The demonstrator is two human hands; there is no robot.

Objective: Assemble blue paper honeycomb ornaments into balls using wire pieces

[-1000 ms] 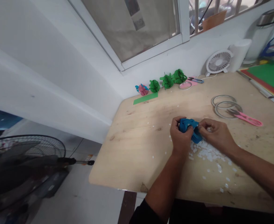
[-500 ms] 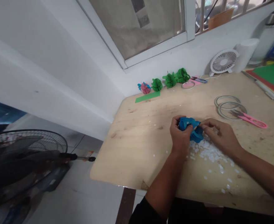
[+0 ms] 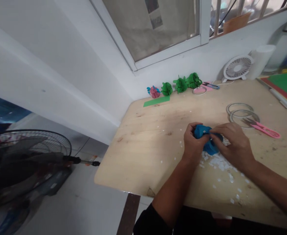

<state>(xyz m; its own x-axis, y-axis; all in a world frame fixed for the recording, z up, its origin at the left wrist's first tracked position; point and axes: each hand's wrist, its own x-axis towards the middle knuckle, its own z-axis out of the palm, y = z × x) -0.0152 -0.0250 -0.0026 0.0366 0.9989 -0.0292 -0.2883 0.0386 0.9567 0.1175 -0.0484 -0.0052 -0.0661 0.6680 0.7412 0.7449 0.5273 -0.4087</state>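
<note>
A blue paper ornament (image 3: 211, 149), made of curled strips, is held just above the wooden table (image 3: 138, 147). My left hand (image 3: 193, 142) grips its left side, fingers behind and thumb in front. On the right, my right hand (image 3: 233, 143) pinches at the ornament's upper edge with thumb and forefinger close to the left thumb. Whether a small piece sits in that pinch I cannot tell. Under and in front of the hands lies a scatter of small white paper bits (image 3: 219, 161).
Pink thread snips (image 3: 265, 129) rest against metal rings (image 3: 245, 118) at right. Along the wall stand a pink paper ornament (image 3: 154, 92), several green ones (image 3: 181, 85), and a small white fan (image 3: 238, 68). Coloured sheets (image 3: 285, 83) lie far right. A floor fan (image 3: 31, 156) stands left.
My right hand has moved in over the blue ornament, its fingertips now close to my left thumb. Both hands and the ornament sit slightly further right and lower in view.
</note>
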